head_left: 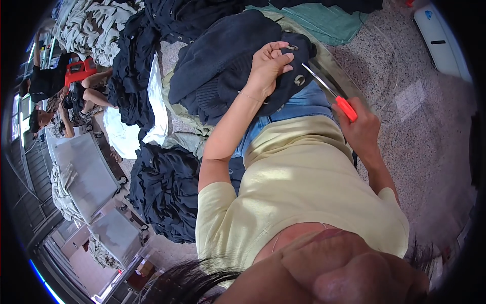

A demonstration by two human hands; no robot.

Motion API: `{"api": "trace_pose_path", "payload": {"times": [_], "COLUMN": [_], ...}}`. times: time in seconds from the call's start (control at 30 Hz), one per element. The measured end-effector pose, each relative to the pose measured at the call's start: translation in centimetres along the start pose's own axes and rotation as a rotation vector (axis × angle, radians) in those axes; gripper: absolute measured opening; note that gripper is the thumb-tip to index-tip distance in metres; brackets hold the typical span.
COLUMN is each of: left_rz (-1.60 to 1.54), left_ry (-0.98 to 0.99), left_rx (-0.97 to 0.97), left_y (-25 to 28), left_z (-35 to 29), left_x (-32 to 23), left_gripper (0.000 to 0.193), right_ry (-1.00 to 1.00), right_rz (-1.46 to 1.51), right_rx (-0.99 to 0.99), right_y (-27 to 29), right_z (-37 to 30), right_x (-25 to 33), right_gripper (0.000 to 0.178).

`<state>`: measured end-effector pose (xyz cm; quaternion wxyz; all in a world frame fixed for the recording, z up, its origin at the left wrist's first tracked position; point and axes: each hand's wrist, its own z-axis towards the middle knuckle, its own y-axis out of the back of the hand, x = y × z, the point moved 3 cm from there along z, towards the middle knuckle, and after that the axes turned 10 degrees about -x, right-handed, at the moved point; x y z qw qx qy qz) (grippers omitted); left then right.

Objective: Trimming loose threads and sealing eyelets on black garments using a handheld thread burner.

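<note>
A dark navy knitted garment (217,55) lies bunched over my lap, with a ribbed band showing. My left hand (268,68) rests on it, thumb and fingers pinched on its edge beside a metal eyelet (292,47). A second eyelet (299,80) shows lower on the same cloth. In my right hand (362,126) is a pair of red-handled scissors (346,108). Their silver blades point up and left toward the garment, with the tips a short way from my left fingers. Whether the blades touch the cloth I cannot tell.
Piles of dark clothes (164,190) lie to my left, near white sheeting (158,104). Green cloth (324,23) is spread ahead. A white appliance-like object (443,43) stands far right on the speckled floor (405,152). Grey wheeled carts (83,167) and seated people (48,86) are at left.
</note>
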<state>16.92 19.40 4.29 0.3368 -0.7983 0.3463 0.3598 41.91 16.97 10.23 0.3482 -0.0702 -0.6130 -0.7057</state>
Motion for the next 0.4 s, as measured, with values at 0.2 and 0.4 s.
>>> {"api": "trace_pose_path", "payload": {"times": [0.2,0.4], "left_rz": [-0.085,0.511], "left_ry": [-0.065,-0.425], "left_rx": [-0.005,0.076], "left_y": [-0.6,0.8], "left_z": [-0.8,-0.3], "left_x": [1.3,4.2], "left_gripper": [0.035,0.039], "right_ry": [-0.013,-0.038], "right_rz": [-0.068,-0.101], "right_rx": [-0.014,-0.037], "right_y": [-1.1,-0.9], "right_z": [0.7,1.6], "right_x": [-0.3,-1.2], "right_gripper": [0.030,0.033]}}
